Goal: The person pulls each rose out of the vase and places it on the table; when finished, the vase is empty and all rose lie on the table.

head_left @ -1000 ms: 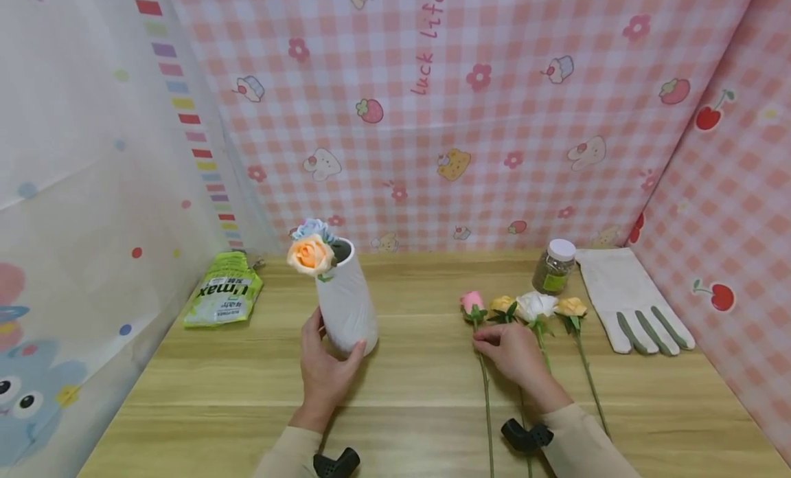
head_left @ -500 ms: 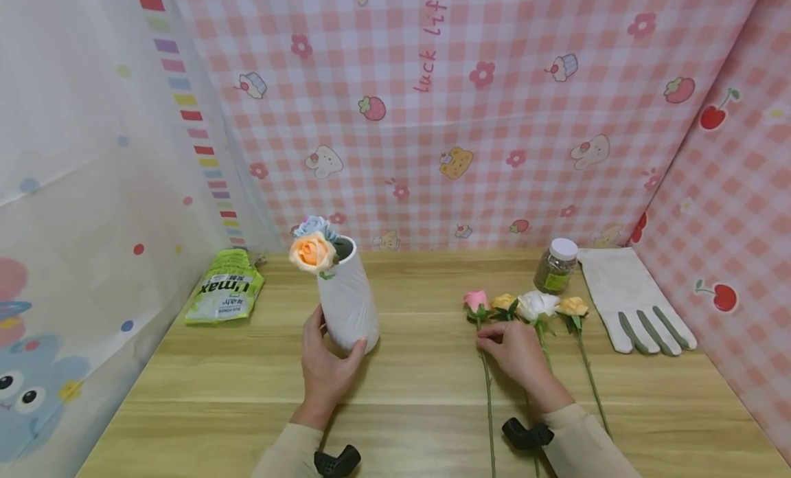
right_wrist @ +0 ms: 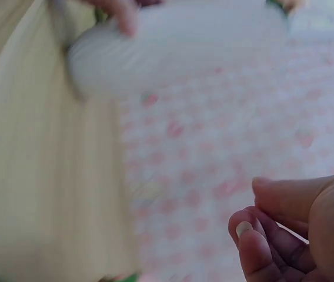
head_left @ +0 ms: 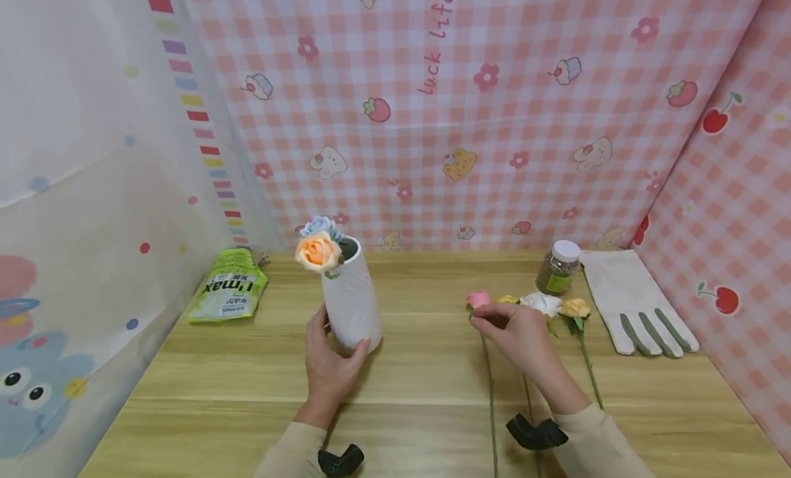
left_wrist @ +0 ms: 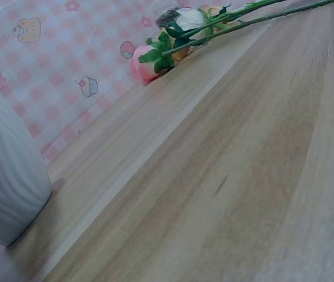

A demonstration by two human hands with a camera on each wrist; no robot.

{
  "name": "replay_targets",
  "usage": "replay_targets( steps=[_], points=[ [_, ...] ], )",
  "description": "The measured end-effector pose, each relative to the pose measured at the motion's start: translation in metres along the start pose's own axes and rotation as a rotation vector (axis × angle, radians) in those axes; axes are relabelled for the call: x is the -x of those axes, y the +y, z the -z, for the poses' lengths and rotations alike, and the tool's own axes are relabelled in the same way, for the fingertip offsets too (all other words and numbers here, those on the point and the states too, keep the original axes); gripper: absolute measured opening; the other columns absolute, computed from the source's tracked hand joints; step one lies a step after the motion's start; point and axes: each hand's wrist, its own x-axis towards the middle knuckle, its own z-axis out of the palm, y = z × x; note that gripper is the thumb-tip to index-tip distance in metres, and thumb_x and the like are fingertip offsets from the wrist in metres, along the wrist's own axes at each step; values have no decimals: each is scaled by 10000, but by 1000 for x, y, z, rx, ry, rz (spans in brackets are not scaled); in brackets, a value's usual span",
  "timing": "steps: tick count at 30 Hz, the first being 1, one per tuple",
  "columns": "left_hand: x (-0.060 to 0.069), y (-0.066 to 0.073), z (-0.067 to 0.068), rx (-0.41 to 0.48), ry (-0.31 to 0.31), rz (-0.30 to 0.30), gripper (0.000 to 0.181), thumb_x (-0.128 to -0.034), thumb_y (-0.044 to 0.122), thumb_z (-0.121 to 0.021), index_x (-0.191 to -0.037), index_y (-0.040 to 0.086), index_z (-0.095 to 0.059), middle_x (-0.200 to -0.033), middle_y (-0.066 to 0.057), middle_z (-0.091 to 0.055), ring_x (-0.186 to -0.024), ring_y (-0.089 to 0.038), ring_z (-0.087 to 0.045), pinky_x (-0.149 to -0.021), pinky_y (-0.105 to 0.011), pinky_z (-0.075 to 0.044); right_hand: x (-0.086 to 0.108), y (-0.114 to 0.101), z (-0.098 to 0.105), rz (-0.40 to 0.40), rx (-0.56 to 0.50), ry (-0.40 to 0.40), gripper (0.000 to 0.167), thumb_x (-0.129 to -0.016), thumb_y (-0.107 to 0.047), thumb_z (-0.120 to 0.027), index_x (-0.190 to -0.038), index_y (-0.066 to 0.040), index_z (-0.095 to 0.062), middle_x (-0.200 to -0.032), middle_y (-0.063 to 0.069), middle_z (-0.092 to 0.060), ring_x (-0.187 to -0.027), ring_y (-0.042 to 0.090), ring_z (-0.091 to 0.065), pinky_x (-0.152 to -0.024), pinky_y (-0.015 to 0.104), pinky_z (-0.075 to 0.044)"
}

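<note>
Near the centre of the head view leans a white ribbed vase (head_left: 352, 299), tilted to the left. It holds an orange rose (head_left: 318, 251) and a pale blue flower (head_left: 320, 226). My left hand (head_left: 332, 368) grips the vase low down, thumb and fingers curled around its base. My right hand (head_left: 519, 334) hovers by a pink rose (head_left: 478, 299) lying on the table. In the right wrist view its thumb and fingers (right_wrist: 252, 252) are loosely bent, with a small gap and nothing seen between them. It partly covers a white rose (head_left: 541, 303) and a yellow rose (head_left: 508, 299) in the head view.
Another yellow rose (head_left: 575, 308) lies at the right with its long stem toward me. Behind stands a lidded jar (head_left: 558, 268), beside a white glove (head_left: 630, 292). A green packet (head_left: 228, 286) is at the far left. Patterned cloth (head_left: 469, 121) walls off the back.
My right hand has risen from the pink rose's stem and shifted up toward its head, fingers now off the stem. The left hand still holds the vase. The view has shifted slightly.
</note>
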Motion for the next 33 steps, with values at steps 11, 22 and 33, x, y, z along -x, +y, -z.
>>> replay_targets(
  steps=[11,22,33],
  points=[
    [-1,0,0,10,-3,13,885,-657,184,-844,-1411,3,-416,-1254,-172,-522,-1098,-268,-516,-846,-437,-471,-24,-129,3,293,-111,-105,211,-844,-253,-746,-1037,-167,-739,-851,-82,-667,-695,69,-611,-591,242,-523],
    [1,-1,0,6,-10,-16,905,-657,211,-865,-1413,-4,-416,-1269,-185,-519,-1099,-288,-522,-826,-465,-491,-63,-175,-38,342,-125,-111,326,-842,-316,-741,-1137,-184,-702,-999,-62,-644,-771,87,-571,-528,236,-480],
    [0,-1,3,6,12,-42,853,-662,208,-857,-1383,-11,-458,-1282,-182,-531,-1098,-287,-542,-834,-481,-493,-76,-182,-55,334,-128,-186,386,-834,-281,-753,-1171,-107,-685,-872,-38,-681,-686,57,-584,-541,215,-479]
  ],
)
